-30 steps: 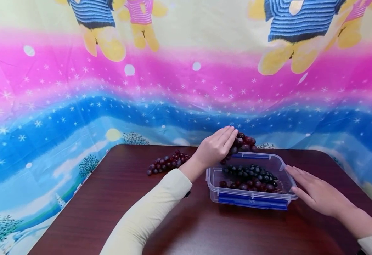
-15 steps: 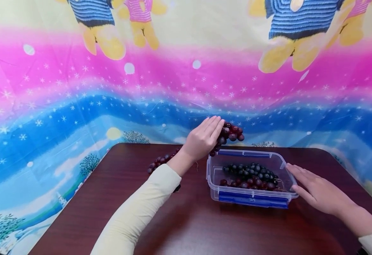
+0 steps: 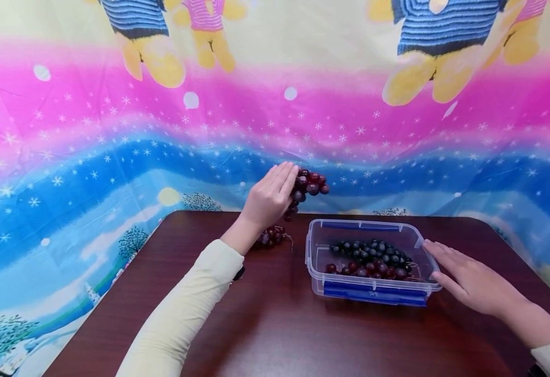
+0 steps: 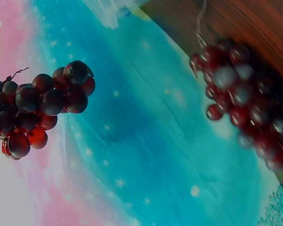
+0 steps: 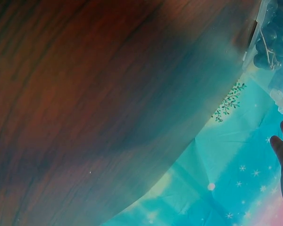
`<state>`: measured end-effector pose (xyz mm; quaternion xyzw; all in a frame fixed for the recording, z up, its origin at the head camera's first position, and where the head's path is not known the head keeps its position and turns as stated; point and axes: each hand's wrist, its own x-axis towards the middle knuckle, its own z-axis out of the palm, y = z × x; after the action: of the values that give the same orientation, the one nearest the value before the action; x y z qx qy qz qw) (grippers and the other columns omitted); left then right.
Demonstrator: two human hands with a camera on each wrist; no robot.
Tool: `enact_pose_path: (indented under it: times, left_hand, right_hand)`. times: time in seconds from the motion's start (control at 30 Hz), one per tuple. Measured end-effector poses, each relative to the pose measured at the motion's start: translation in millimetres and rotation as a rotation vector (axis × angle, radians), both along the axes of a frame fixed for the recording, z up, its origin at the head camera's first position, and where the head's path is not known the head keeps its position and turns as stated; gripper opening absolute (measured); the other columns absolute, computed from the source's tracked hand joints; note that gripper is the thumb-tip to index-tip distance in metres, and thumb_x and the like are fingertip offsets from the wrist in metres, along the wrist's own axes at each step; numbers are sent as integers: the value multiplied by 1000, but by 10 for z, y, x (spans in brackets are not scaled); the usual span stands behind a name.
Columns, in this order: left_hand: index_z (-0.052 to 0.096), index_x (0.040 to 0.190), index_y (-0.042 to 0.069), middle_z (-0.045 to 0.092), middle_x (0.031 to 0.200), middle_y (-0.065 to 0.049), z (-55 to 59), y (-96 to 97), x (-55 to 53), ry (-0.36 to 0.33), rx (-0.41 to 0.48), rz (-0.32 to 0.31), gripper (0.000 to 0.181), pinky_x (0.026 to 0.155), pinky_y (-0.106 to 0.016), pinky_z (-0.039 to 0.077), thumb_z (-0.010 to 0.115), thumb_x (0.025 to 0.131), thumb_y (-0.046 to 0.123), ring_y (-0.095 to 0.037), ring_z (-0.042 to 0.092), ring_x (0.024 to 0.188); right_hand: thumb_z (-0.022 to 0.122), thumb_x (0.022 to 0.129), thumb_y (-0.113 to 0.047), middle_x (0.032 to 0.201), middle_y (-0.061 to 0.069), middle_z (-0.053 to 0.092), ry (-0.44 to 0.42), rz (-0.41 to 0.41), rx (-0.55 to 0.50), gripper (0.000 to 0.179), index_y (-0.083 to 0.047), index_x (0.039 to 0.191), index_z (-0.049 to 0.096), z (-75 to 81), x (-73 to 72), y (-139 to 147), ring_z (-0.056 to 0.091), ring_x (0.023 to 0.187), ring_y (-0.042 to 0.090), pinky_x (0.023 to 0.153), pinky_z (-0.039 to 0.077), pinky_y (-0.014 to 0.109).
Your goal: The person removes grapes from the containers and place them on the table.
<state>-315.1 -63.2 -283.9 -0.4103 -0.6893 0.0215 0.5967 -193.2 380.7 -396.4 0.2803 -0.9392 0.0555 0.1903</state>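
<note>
My left hand [image 3: 270, 193] grips a bunch of dark red grapes [image 3: 310, 183], raised over the back of the table; the same grapes [image 4: 42, 99] show at the left of the left wrist view. Below, a second red bunch [image 3: 271, 238] lies on the table, partly covered by my left hand and forearm. To the right stands a lidless clear plastic box [image 3: 319, 285] with blue clips. Inside it lie a bunch of black grapes [image 3: 374, 252] and, in front, a bunch of red grapes [image 3: 369, 269]. My right hand [image 3: 473, 283], fingers straight, touches the box's right side.
The dark wood table [image 3: 265, 330] has rounded back corners. Right behind it hangs a printed cloth [image 3: 237, 120] with bears and snowflakes. The box stands right of the table's middle.
My left hand has moved left and up, carrying the red grapes from over the box's back left corner to above the bunch on the table. My right hand has stayed at the box.
</note>
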Motion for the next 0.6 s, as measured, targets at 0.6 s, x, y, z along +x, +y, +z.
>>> enact_pose_path:
  times: [0.6]
  left_hand:
    - [60, 123, -12, 62, 118, -28, -39, -786, -74, -67, 48, 81, 45, 96, -44, 47, 70, 79, -3, -39, 61, 110]
  right_hand:
    - [62, 96, -23, 151, 16, 37, 9, 9, -9, 68, -11, 154, 29, -17, -12, 2, 6, 138, -7, 107, -2, 9]
